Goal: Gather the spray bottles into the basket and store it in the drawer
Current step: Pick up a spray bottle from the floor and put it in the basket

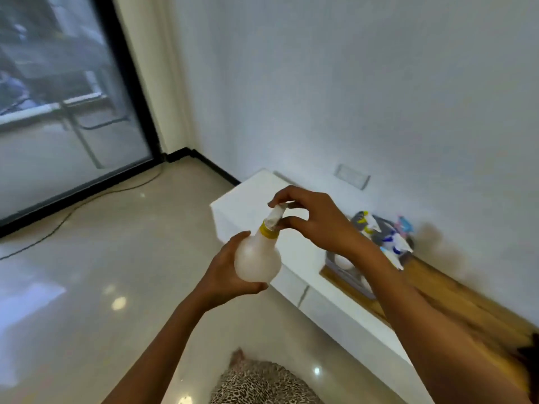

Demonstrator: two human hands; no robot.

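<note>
A round translucent white spray bottle (258,262) with a yellow collar is held in the air in front of the low cabinet. My left hand (226,271) cups its round body from the left and below. My right hand (313,220) pinches the bottle's white sprayer head from above. Behind my right forearm a grey basket (407,249) stands on the cabinet top with several spray bottles (393,237) in it, white with yellow, blue and pink parts. My forearm hides the basket's near side.
The low white cabinet (253,196) runs along the wall, with drawer fronts (326,313) below and a wooden top section (455,295) to the right. A glass door (58,112) stands at the left, a cable lies on the glossy floor, and leopard-print fabric (262,383) shows at the bottom.
</note>
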